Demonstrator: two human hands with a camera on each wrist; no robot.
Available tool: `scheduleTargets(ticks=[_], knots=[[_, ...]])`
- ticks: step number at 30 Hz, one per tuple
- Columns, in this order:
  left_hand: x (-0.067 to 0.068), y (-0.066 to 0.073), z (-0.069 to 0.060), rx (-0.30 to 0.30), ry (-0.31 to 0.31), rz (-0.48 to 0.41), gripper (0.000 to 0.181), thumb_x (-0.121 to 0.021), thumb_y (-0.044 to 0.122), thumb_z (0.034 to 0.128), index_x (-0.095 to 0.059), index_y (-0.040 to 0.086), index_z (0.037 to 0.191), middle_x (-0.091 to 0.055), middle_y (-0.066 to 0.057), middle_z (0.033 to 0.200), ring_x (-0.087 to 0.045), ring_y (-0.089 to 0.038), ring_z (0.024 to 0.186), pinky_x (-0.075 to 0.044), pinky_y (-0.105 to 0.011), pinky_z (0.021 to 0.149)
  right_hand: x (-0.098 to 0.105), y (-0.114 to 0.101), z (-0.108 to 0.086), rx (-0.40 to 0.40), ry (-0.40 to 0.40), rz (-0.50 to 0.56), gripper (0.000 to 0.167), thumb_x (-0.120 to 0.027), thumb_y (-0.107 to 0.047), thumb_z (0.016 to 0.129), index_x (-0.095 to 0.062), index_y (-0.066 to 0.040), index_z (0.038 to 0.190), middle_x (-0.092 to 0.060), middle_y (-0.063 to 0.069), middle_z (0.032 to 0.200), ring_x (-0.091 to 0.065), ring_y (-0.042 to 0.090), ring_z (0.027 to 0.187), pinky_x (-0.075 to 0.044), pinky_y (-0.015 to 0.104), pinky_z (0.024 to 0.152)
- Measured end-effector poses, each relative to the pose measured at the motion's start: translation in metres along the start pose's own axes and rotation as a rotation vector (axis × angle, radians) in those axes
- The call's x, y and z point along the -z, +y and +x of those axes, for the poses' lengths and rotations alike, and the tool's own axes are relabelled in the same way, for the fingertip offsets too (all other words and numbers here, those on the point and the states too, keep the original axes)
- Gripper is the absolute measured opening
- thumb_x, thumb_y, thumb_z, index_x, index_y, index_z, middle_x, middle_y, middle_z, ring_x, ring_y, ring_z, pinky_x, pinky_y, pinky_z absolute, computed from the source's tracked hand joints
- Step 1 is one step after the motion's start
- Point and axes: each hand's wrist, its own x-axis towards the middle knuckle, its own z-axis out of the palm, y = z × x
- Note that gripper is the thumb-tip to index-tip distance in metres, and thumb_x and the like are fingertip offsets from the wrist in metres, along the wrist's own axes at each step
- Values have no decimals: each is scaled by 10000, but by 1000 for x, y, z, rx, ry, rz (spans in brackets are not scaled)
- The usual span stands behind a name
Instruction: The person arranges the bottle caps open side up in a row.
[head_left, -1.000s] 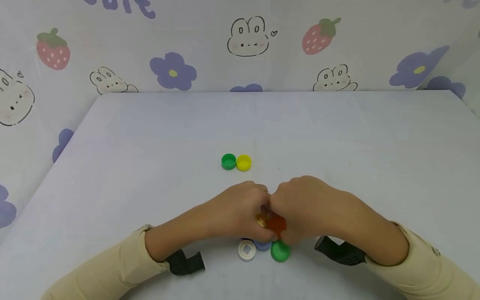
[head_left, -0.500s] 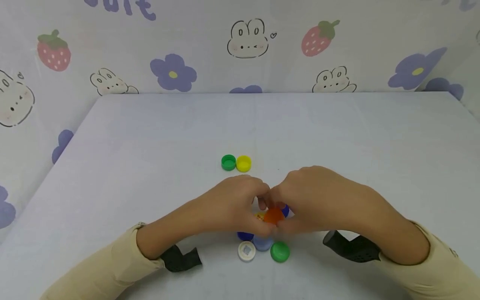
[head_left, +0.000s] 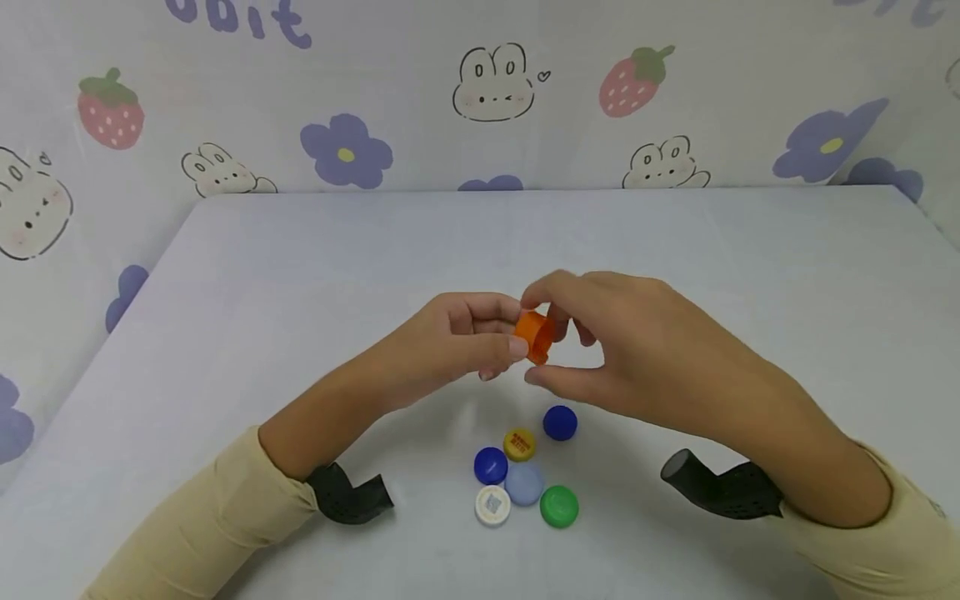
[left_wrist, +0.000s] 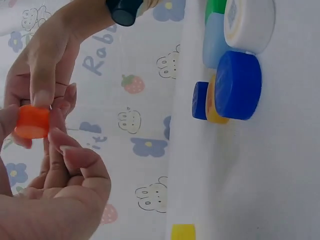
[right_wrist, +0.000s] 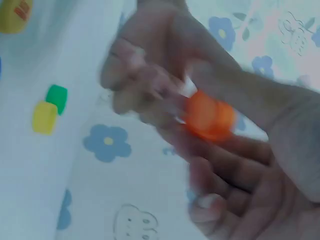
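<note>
An orange bottle cap (head_left: 533, 335) is held above the white table, its open side turned toward the right. My left hand (head_left: 459, 340) pinches it between thumb and fingers. Over its other side reaches my right hand (head_left: 637, 354), with index finger and thumb around the cap; in the left wrist view a right-hand digit touches the orange cap (left_wrist: 33, 122). Motion blurs the right wrist view. Below lie two dark blue caps (head_left: 491, 466), a yellow printed cap (head_left: 520, 445), a light blue cap (head_left: 524, 483), a white cap (head_left: 492, 506) and a green cap (head_left: 559, 507).
The right wrist view shows another green cap (right_wrist: 57, 98) touching a yellow cap (right_wrist: 45, 118) farther up the table; the hands hide both in the head view. Black curved devices (head_left: 348, 494) sit at both wrists. A patterned cloth (head_left: 405, 92) hangs behind the table.
Both hands have risen from the caps on the table and moved away from the body, carrying the orange cap up. The cluster beneath is uncovered, and the far green and yellow caps are now hidden.
</note>
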Motion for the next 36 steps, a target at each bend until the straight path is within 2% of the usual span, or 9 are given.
scheduleTargets(ticks=[3, 5, 7, 12, 15, 18, 24, 30, 36], knots=[[1, 2, 0, -19, 2, -68, 362, -548, 176, 988, -589, -40, 1276, -628, -124, 948, -559, -229, 845, -476, -282, 757, -3, -1, 3, -2, 92, 33, 438, -871, -181, 831, -610, -103, 1174, -689, -33, 934, -533, 118, 767, -480, 275, 617], [1, 2, 1, -51, 20, -44, 349, -547, 163, 1001, -593, -39, 1282, -643, -135, 982, -592, -239, 883, -500, -278, 757, -4, 1, 5, 6, 132, 40, 392, -856, -147, 833, -617, -90, 1138, -684, -25, 920, -531, 124, 759, -476, 278, 615], [2, 1, 2, -112, 59, 52, 328, -596, 127, 994, -611, -26, 1283, -676, -126, 1042, -627, -249, 915, -524, -286, 764, -6, 3, 6, 9, 146, 40, 351, -843, -116, 828, -642, -83, 1114, -689, -19, 923, -535, 135, 753, -477, 287, 620], [0, -6, 5, -295, 220, 410, 352, -757, 108, 914, -671, 41, 1248, -709, -3, 1111, -645, -180, 903, -541, -309, 737, -11, 13, 9, -7, 120, 34, 295, -818, -54, 815, -691, -54, 1081, -698, -2, 923, -533, 145, 727, -476, 289, 614], [0, -9, 6, -336, 285, 567, 340, -795, 141, 898, -704, 69, 1218, -718, 40, 1091, -625, -133, 888, -538, -304, 717, -15, 19, 13, -42, 74, 66, 273, -818, -51, 822, -708, -51, 1072, -693, -3, 909, -541, 153, 733, -477, 293, 614], [2, -11, 8, -316, 292, 738, 334, -803, 184, 904, -724, 81, 1212, -728, 39, 1098, -627, -130, 922, -545, -295, 746, -21, 26, 17, -111, -3, 117, 251, -823, -68, 832, -718, -60, 1061, -689, -7, 877, -567, 170, 732, -495, 307, 614], [7, -14, 16, -191, 232, 1041, 317, -798, 254, 906, -756, 92, 1175, -719, -13, 1075, -594, -197, 1007, -499, -287, 825, -42, 44, 29, -216, -152, 159, 219, -816, -86, 849, -721, -50, 1043, -674, 1, 812, -587, 176, 715, -525, 301, 643], [15, -17, 29, -125, 195, 1200, 265, -838, 299, 853, -801, 128, 1052, -614, -35, 1005, -488, -225, 980, -422, -312, 800, -62, 59, 39, -221, -214, 180, 206, -800, -85, 860, -725, -20, 1040, -642, 4, 754, -572, 180, 696, -506, 302, 639], [18, -17, 43, -34, 147, 1322, 282, -822, 345, 852, -793, 149, 1054, -596, -21, 1033, -483, -218, 987, -420, -315, 802, -69, 67, 49, -201, -240, 155, 190, -798, -43, 839, -721, 13, 1003, -623, 26, 724, -556, 182, 669, -493, 291, 630]])
